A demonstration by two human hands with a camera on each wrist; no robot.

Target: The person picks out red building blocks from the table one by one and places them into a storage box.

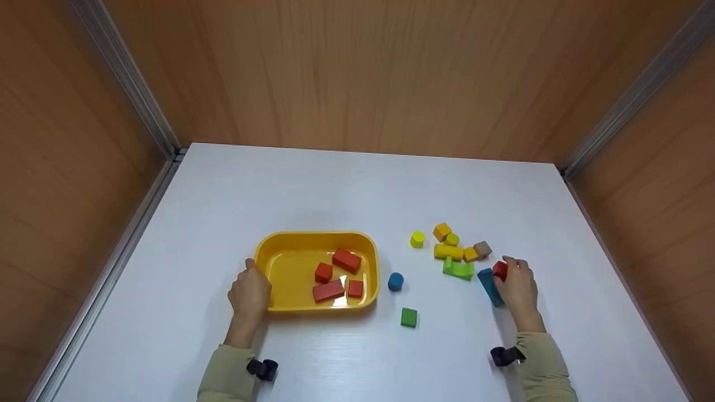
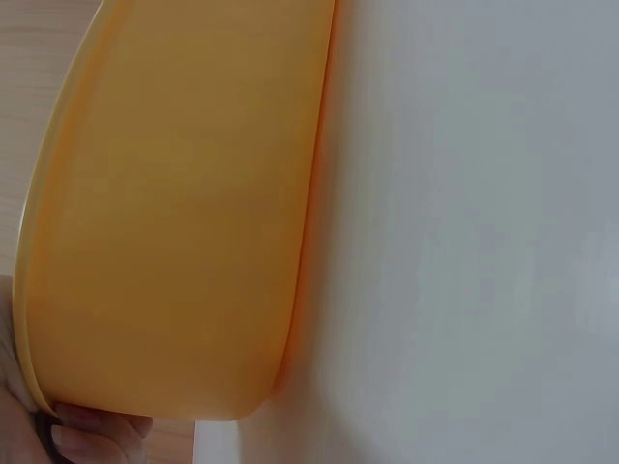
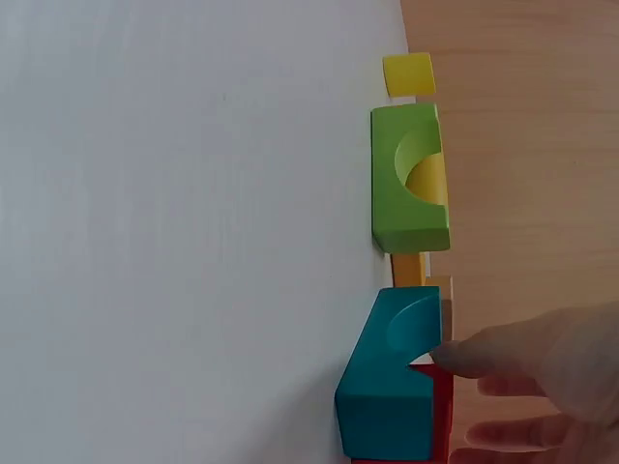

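My left hand (image 1: 249, 293) holds the left edge of a yellow plastic tray (image 1: 290, 279), fingers curled at its rim in the left wrist view. Several red blocks (image 1: 346, 261) lie in the tray's right half. On the right side of the table, my right hand (image 1: 519, 289) pinches a red block (image 1: 500, 271) between thumb and fingers. A blue block with a curved cutout (image 3: 387, 387) stands right beside it, hiding most of the red block in the right wrist view.
A green arch block (image 1: 458, 269) lies left of the right hand, with several yellow blocks (image 1: 448, 252) and a tan cube (image 1: 482, 249) behind it. Between tray and pile are a blue cylinder (image 1: 395, 281) and a green cube (image 1: 409, 317). Wooden panels (image 1: 357, 72) enclose the white table.
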